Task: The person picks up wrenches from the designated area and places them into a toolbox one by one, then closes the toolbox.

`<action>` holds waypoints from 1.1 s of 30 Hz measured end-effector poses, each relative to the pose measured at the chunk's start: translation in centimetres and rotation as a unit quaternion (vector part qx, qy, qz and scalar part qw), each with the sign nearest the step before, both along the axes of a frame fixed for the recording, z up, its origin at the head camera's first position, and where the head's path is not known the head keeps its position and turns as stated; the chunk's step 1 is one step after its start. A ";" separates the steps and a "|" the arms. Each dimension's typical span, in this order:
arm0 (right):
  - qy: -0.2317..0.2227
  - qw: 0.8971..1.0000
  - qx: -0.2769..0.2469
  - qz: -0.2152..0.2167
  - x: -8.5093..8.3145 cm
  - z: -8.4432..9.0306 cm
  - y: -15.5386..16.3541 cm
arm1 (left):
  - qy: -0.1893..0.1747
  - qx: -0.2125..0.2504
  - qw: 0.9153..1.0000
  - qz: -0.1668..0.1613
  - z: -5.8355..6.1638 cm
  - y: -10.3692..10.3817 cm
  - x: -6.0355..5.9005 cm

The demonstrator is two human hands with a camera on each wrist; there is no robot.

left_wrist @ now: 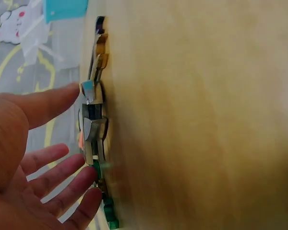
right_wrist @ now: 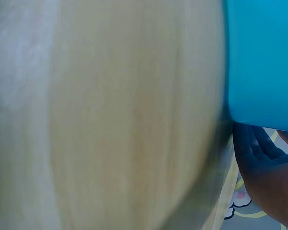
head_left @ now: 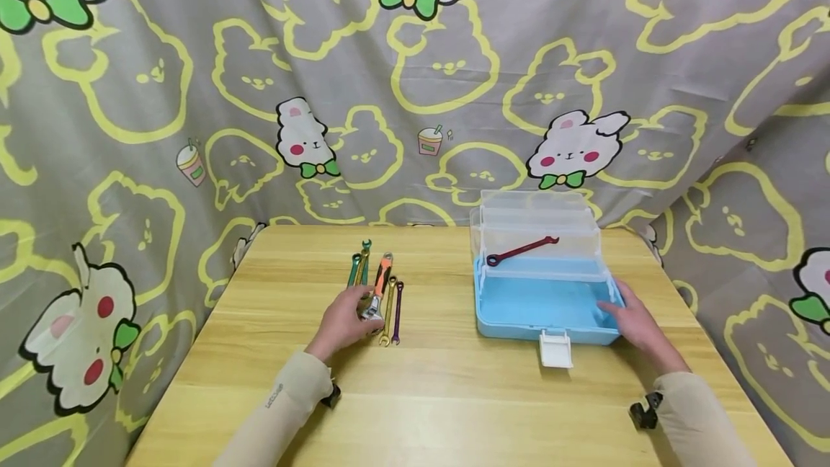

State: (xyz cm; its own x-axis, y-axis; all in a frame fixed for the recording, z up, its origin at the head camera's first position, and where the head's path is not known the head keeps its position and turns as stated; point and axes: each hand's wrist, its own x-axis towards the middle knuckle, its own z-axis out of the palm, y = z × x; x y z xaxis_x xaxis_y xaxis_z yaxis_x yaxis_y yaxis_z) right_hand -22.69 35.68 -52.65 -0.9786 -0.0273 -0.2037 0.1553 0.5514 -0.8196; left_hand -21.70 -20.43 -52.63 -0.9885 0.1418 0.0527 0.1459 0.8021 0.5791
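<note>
My left hand (head_left: 345,318) reaches over an adjustable wrench (head_left: 383,276) with an orange and black handle. In the left wrist view, the left hand's (left_wrist: 26,158) thumb and fingers are spread about the wrench's metal head (left_wrist: 92,129), not closed round it. Green wrenches (head_left: 354,269) lie to its left, and a gold wrench (head_left: 388,312) and a purple wrench (head_left: 398,314) to its right. My right hand (head_left: 637,319) grips the right wall of a blue toolbox (head_left: 512,332), thumb over the rim, fingers outside. A red wrench (head_left: 524,251) lies across the toolbox's raised clear trays.
The toolbox stands with its clear lid (head_left: 538,202) up and its white latch (head_left: 556,353) hanging at the front. The wooden table (head_left: 441,395) meets a patterned curtain (head_left: 454,92) at the back and sides.
</note>
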 end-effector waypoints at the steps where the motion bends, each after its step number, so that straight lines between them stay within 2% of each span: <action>1: -0.001 1.000 0.001 -0.001 0.1 0.0 0.0 | 0.000 -0.007 1.000 -0.006 0.0 0.0 0.2; 5: -0.007 1.000 0.000 -0.006 0.2 -0.1 -0.2 | -0.003 -0.034 0.999 -0.023 0.0 0.1 0.7; 8: -0.003 1.000 0.002 -0.006 0.1 0.1 -0.4 | 0.001 -0.036 0.999 -0.024 -0.1 0.1 0.8; 14: 0.004 1.000 0.008 -0.003 0.1 0.3 -0.4 | 0.004 -0.011 1.000 -0.026 -0.4 0.0 0.9; 22: 0.007 1.000 0.007 -0.003 -0.1 0.1 -0.4 | -0.002 -0.012 1.000 -0.021 -0.3 0.0 0.7; 29: 0.005 1.000 0.005 -0.002 0.0 0.0 -0.1 | -0.018 0.025 1.000 0.002 0.1 -0.1 0.4; 33: 0.005 1.000 0.006 0.000 0.0 -0.1 0.0 | -0.024 0.034 0.999 0.004 0.2 -0.2 0.3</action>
